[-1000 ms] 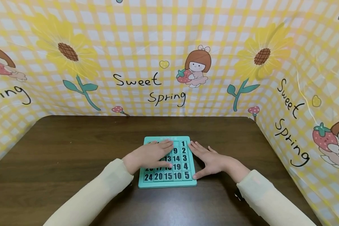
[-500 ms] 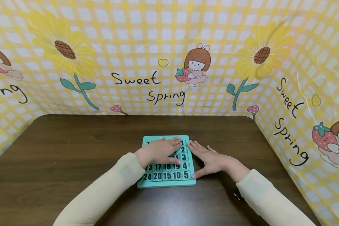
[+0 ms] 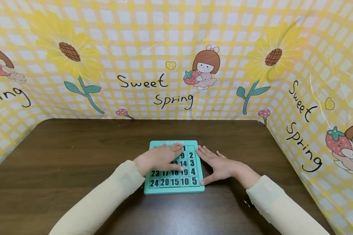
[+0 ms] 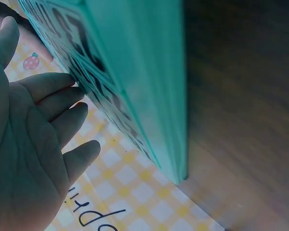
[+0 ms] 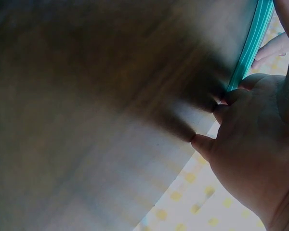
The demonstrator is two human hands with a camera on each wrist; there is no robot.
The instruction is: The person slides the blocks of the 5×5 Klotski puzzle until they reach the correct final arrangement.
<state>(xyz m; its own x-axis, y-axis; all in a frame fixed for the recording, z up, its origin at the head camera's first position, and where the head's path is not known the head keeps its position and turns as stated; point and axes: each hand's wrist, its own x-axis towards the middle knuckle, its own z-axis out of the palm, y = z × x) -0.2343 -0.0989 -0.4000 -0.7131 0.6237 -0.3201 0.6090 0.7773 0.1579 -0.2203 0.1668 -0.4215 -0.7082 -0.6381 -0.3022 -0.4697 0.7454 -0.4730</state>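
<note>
A teal sliding number puzzle (image 3: 175, 191) lies flat on the dark wooden table, its black-numbered tiles set in a raised frame. My left hand (image 3: 161, 158) stretches over its upper left part, fingertips at the tile marked 1 (image 3: 184, 148) in the top row; several tiles are hidden beneath. Right of that tile, the top right corner slot is bare. Along the puzzle's right edge my right hand (image 3: 220, 166) is spread, fingertips near the upper corner and thumb near the lower one. The right wrist view shows its fingers (image 5: 202, 144) against the table beside the teal edge (image 5: 248, 48).
The brown table (image 3: 76, 156) extends around the puzzle on all sides. A yellow checked cloth (image 3: 147, 42) with printed flowers and lettering hangs behind the table and along its sides.
My left hand moved right across the top row, then back left. The 1 tile has slid one slot left, so the bare slot is now at the top right corner. My right hand stayed put.
</note>
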